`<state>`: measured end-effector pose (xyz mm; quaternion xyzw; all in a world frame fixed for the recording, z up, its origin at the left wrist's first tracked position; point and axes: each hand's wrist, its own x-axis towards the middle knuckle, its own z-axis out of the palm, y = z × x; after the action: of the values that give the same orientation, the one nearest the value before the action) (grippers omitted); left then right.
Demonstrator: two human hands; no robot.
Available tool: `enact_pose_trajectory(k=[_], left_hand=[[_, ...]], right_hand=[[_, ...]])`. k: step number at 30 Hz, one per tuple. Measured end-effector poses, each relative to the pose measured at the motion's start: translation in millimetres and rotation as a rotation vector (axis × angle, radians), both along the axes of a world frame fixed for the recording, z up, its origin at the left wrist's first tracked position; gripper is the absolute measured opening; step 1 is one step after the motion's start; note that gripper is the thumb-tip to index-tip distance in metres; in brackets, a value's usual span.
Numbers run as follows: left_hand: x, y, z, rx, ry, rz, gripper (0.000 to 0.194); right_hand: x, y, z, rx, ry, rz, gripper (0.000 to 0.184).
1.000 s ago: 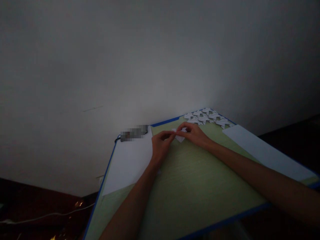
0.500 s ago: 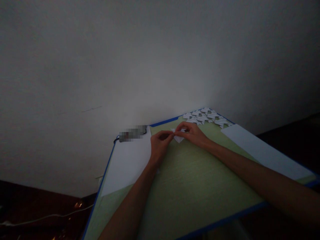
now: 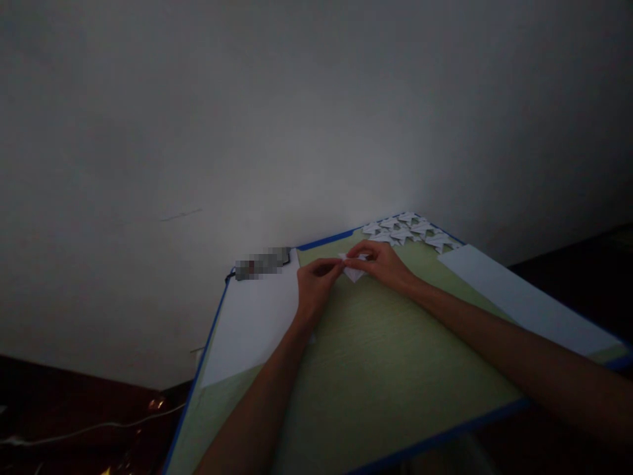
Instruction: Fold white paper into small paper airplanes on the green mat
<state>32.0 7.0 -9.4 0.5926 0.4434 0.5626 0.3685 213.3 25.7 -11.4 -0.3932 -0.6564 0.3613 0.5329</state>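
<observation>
A small white folded paper piece [image 3: 354, 272] lies on the green table [image 3: 376, 369] near its far edge. My left hand [image 3: 315, 289] pinches its left corner with curled fingers. My right hand [image 3: 383, 264] rests on its right side, fingers bent and pressed on the paper. The two hands meet fingertip to fingertip over the piece, and much of it is hidden beneath them.
Several small white folded paper pieces [image 3: 405, 231] lie in a cluster at the table's far right corner. A white sheet [image 3: 252, 323] lies at the left and another white sheet [image 3: 519, 300] at the right. A blurred dark object [image 3: 262, 262] sits by the wall. The table has a blue edge [image 3: 445, 435].
Both hands stay on the folded paper; the fingers shift only slightly and the view drifts a little.
</observation>
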Motion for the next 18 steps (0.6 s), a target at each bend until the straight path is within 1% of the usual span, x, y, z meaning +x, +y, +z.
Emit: enact_pose_trajectory(k=[12, 18], left_hand=[[0.8, -0.1, 0.5, 0.025, -0.034, -0.01, 0.019], [-1.7, 2.8, -3.4, -0.017, -0.121, -0.087, 0.026]], right_hand=[[-0.9, -2.2, 4.0, -0.083, 0.064, 0.045, 0.028], [-0.6, -2.5, 4.0, -0.097, 0.085, 0.05, 0.029]])
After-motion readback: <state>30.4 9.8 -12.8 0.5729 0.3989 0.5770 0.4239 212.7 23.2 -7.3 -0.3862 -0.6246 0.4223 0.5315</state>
